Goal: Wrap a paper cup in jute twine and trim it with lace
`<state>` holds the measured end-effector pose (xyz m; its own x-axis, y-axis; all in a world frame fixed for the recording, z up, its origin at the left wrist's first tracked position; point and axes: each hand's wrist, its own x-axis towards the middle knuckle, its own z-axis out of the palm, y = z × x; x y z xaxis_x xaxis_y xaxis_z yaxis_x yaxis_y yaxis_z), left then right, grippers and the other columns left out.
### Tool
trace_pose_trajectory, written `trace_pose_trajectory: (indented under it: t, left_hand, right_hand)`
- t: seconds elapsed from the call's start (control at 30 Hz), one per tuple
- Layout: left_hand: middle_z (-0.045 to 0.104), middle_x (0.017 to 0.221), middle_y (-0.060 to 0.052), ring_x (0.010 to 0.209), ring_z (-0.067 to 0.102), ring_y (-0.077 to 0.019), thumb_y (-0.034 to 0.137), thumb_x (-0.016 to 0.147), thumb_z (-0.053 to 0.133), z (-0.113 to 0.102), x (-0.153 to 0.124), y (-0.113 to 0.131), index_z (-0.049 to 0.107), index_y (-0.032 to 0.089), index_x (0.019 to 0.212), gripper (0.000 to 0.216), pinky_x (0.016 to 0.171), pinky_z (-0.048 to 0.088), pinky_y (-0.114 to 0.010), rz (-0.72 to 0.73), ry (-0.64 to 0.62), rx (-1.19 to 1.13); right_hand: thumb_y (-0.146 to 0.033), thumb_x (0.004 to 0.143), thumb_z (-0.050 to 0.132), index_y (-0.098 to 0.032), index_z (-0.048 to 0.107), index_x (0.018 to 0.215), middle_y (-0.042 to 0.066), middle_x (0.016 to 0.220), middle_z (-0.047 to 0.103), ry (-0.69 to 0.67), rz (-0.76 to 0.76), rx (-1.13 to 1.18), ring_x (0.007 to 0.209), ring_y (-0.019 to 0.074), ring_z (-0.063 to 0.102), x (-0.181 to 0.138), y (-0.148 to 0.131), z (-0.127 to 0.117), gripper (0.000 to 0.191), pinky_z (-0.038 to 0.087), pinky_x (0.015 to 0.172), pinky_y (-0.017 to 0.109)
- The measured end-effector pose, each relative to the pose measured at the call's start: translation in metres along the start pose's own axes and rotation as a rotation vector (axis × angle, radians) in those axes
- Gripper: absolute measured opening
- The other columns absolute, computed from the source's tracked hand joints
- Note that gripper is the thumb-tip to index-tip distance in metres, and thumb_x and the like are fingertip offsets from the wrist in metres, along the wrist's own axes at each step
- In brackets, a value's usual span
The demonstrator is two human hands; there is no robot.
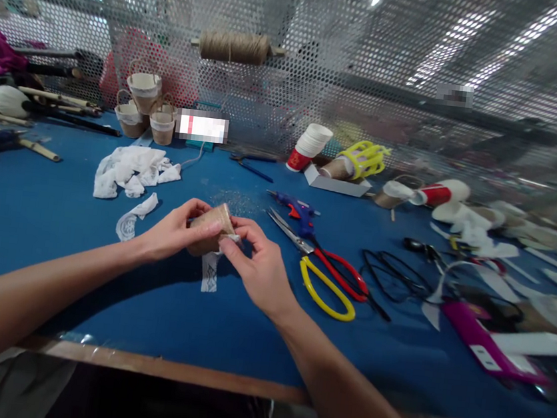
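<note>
My left hand (178,230) is wrapped round a small brown twine-covered cup (214,220), tilted on its side above the table. My right hand (257,257) pinches a white lace strip (209,273) against the cup's rim, and the strip's loose end hangs down below. Left of the cup lie another short lace piece (137,216) and a heap of white lace (135,169). Close to my right hand are scissors (300,238) with one red and one yellow handle, their blades apart. A blue glue gun (298,211) rests just beyond them.
Three finished-looking little baskets (144,90) stand stacked at the back left. Stacked paper cups (310,147) and a white tray (339,184) are at the back. A black cable (392,272) and a purple power strip (489,340) lie right. A twine spool (234,47) hangs on the mesh.
</note>
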<state>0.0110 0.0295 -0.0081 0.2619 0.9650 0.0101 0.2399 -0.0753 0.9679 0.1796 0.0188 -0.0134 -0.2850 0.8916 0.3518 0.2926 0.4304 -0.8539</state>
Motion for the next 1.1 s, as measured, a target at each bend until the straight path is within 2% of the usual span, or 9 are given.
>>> trace_pose_trajectory:
  t: [0.23, 0.37, 0.47, 0.53, 0.6, 0.7, 0.77, 0.97, 1.1]
  left_hand:
    - [0.059, 0.091, -0.007, 0.078, 0.055, -0.0199, 0.050, 0.066, 0.063, 0.001, -0.001, 0.001, 0.052, 0.016, 0.104, 0.052, 0.062, 0.042, -0.027, -0.066, -0.068, 0.019]
    - [0.059, 0.090, -0.007, 0.078, 0.055, -0.0200, 0.050, 0.066, 0.063, -0.003, 0.002, 0.000, 0.054, 0.014, 0.100, 0.050, 0.063, 0.042, -0.027, -0.090, -0.019, 0.023]
    - [0.059, 0.085, -0.005, 0.073, 0.054, -0.0188, 0.051, 0.066, 0.062, -0.007, 0.004, 0.000, 0.053, 0.015, 0.099, 0.050, 0.060, 0.042, -0.027, -0.093, -0.016, 0.046]
    - [0.059, 0.085, -0.005, 0.071, 0.054, -0.0182, 0.051, 0.065, 0.063, -0.009, 0.005, -0.001, 0.052, 0.015, 0.101, 0.052, 0.059, 0.042, -0.027, -0.066, -0.027, 0.079]
    - [0.059, 0.089, -0.006, 0.074, 0.055, -0.0183, 0.049, 0.064, 0.064, -0.011, 0.007, -0.002, 0.051, 0.014, 0.105, 0.055, 0.062, 0.044, -0.028, -0.029, -0.037, 0.112]
    - [0.059, 0.096, -0.009, 0.080, 0.056, -0.0197, 0.047, 0.063, 0.066, -0.012, 0.010, -0.002, 0.051, 0.013, 0.107, 0.058, 0.069, 0.045, -0.029, 0.005, -0.031, 0.148]
    - [0.060, 0.097, -0.010, 0.082, 0.056, -0.0206, 0.046, 0.062, 0.067, -0.012, 0.013, -0.001, 0.052, 0.013, 0.108, 0.059, 0.070, 0.045, -0.030, 0.012, -0.028, 0.166]
    - [0.062, 0.090, -0.008, 0.076, 0.056, -0.0200, 0.044, 0.061, 0.067, -0.013, 0.022, -0.006, 0.058, 0.014, 0.106, 0.055, 0.067, 0.043, -0.030, -0.002, -0.092, 0.214]
    - [0.061, 0.092, -0.006, 0.078, 0.055, -0.0194, 0.043, 0.062, 0.067, -0.014, 0.020, -0.012, 0.057, 0.017, 0.105, 0.051, 0.068, 0.042, -0.028, 0.021, -0.063, 0.174]
  right_hand:
    - [-0.025, 0.074, 0.061, -0.022, 0.057, 0.077, 0.008, 0.109, 0.056, -0.031, -0.024, -0.111, 0.108, 0.0231, 0.050, 0.000, -0.006, -0.001, 0.006, 0.037, 0.095, 0.043]
    - [-0.026, 0.068, 0.068, -0.020, 0.060, 0.100, 0.010, 0.119, 0.054, -0.140, -0.029, -0.150, 0.115, 0.0243, 0.047, 0.007, -0.013, -0.015, 0.034, 0.035, 0.099, 0.043]
    - [-0.031, 0.070, 0.068, -0.020, 0.062, 0.101, 0.008, 0.111, 0.061, -0.078, 0.117, -0.207, 0.104, 0.0233, 0.056, 0.027, -0.006, -0.044, 0.033, 0.042, 0.091, 0.041]
    - [-0.035, 0.075, 0.064, -0.019, 0.064, 0.093, 0.008, 0.093, 0.065, 0.117, 0.309, -0.328, 0.090, 0.0232, 0.061, 0.046, 0.008, -0.068, 0.024, 0.046, 0.082, 0.041]
    - [-0.031, 0.077, 0.063, -0.015, 0.063, 0.086, 0.011, 0.088, 0.064, 0.184, 0.392, -0.398, 0.090, 0.0255, 0.060, 0.062, 0.029, -0.089, 0.018, 0.046, 0.080, 0.043]
    - [-0.026, 0.085, 0.056, -0.019, 0.060, 0.097, 0.007, 0.105, 0.060, 0.175, 0.501, -0.433, 0.091, 0.0180, 0.058, 0.076, 0.058, -0.109, 0.016, 0.048, 0.079, 0.037]
    - [-0.031, 0.090, 0.045, -0.017, 0.057, 0.107, 0.005, 0.111, 0.057, 0.162, 0.530, -0.419, 0.096, 0.0201, 0.057, 0.077, 0.073, -0.113, 0.025, 0.049, 0.079, 0.037]
    - [-0.030, 0.089, 0.049, -0.019, 0.055, 0.110, 0.007, 0.113, 0.056, 0.179, 0.612, -0.318, 0.093, 0.0178, 0.058, 0.074, 0.082, -0.116, 0.025, 0.049, 0.078, 0.037]
    - [-0.020, 0.078, 0.061, -0.012, 0.060, 0.089, 0.005, 0.079, 0.061, 0.234, 0.568, -0.188, 0.065, 0.0133, 0.057, 0.067, 0.057, -0.112, 0.013, 0.050, 0.062, 0.030]
